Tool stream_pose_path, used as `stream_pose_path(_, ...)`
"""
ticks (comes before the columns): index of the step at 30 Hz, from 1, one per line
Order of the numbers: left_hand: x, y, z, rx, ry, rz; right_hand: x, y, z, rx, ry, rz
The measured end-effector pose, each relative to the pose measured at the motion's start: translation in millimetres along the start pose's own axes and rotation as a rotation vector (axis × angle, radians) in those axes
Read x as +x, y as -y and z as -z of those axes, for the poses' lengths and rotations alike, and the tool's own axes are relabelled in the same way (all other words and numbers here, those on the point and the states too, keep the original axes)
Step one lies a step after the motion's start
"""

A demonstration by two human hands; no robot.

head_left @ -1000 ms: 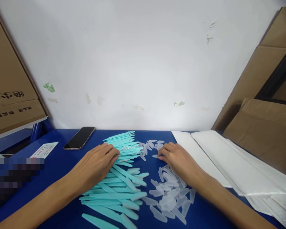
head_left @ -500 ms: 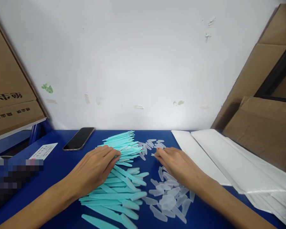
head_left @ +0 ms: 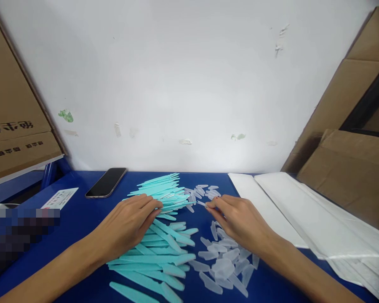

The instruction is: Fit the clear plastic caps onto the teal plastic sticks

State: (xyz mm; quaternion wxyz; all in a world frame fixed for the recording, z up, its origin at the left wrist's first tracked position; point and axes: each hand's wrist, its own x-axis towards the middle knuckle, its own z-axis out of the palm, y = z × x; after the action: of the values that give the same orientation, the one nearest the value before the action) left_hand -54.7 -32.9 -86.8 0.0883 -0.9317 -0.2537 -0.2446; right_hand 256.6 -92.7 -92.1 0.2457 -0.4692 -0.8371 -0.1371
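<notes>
My left hand (head_left: 137,221) is closed in a pinch on a turquoise eyebrow razor (head_left: 180,204), whose narrow end points right. Between the fingertips of my right hand (head_left: 232,214) is a small translucent blade cap (head_left: 201,203). The cap's free end faces the razor's tip, with a slight gap between them. Below my left hand lies a loose pile of turquoise razors (head_left: 154,257), and beyond it a second heap (head_left: 159,183). Near my right wrist is a pile of loose translucent caps (head_left: 222,267). Capped-looking translucent ends (head_left: 202,191) show beyond the hands.
A phone (head_left: 106,182) and a printed card (head_left: 60,198) lie on the blue table (head_left: 82,227) at left. White flat sheets or bags (head_left: 303,214) are stacked at right. Cardboard (head_left: 344,168) stands at the right, and a carton (head_left: 15,97) at the left. A white wall (head_left: 189,84) rises behind.
The cap in my right fingers now shows more clearly, pointing left toward the razor's tip. My left hand has barely moved; the whole view has shifted slightly.
</notes>
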Motion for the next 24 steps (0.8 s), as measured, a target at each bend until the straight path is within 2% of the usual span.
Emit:
stream_pose_path(15,-0.9,1.7,-6.6,0.004,-0.033,-0.016,0.2,0.7,0.1,0.046,-0.017,0.016)
stream_pose_path(24,-1.4,0.5,-6.2,-0.017,-0.001,0.018,1.2,2.8,-0.6,0.143,-0.018,0.029)
